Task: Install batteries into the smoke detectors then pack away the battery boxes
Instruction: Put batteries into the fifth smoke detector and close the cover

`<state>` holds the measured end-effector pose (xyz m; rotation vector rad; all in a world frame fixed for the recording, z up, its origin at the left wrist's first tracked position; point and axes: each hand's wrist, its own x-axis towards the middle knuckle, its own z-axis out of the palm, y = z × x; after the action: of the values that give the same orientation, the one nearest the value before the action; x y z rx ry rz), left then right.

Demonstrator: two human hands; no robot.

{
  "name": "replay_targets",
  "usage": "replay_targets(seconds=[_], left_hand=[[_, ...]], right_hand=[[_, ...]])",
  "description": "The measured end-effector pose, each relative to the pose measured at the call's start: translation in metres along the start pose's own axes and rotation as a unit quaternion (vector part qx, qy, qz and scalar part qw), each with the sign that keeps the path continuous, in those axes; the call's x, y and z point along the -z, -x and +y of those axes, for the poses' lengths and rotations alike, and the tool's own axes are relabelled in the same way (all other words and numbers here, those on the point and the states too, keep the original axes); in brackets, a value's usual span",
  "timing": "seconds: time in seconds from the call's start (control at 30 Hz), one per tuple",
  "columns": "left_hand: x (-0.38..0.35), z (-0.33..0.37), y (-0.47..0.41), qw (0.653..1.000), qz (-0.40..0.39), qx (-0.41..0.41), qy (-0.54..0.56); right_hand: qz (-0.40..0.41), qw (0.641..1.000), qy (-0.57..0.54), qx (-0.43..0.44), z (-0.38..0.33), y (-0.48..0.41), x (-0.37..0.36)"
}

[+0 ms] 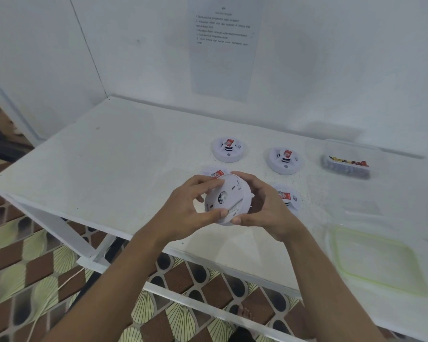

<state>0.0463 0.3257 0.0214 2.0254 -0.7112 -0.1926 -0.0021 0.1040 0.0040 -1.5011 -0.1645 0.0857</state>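
Observation:
Both hands hold one round white smoke detector (230, 197) above the table, its back turned toward me. My left hand (193, 206) grips its left rim with thumb and fingers. My right hand (262, 208) cups its right side. Two more white detectors (229, 149) (286, 160) lie on the table behind, each with a red label. Parts of two further detectors (214, 172) (288, 197) show behind my hands. A clear plastic box (346, 160) with several batteries in it stands at the right.
A translucent lid with a green rim (376, 260) lies at the table's near right. A printed instruction sheet (224, 45) hangs on the back wall. The white table (124, 154) has its front edge close to me, with patterned floor below.

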Motion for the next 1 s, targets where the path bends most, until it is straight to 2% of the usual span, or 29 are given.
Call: replay_targets(seconds=[0.47, 0.8, 1.0], left_hand=[[0.003, -0.008, 0.0, 0.999, -0.036, -0.028, -0.029], [0.004, -0.011, -0.003, 0.999, -0.034, -0.039, -0.017], [-0.009, -0.019, 0.008, 0.993, 0.067, -0.089, 0.034]], right_hand=[[-0.006, 1.0, 0.027, -0.015, 0.001, -0.002, 0.001], [-0.028, 0.999, -0.018, -0.028, 0.007, 0.0, -0.002], [-0.008, 0.989, -0.146, -0.037, 0.01, -0.008, -0.008]])
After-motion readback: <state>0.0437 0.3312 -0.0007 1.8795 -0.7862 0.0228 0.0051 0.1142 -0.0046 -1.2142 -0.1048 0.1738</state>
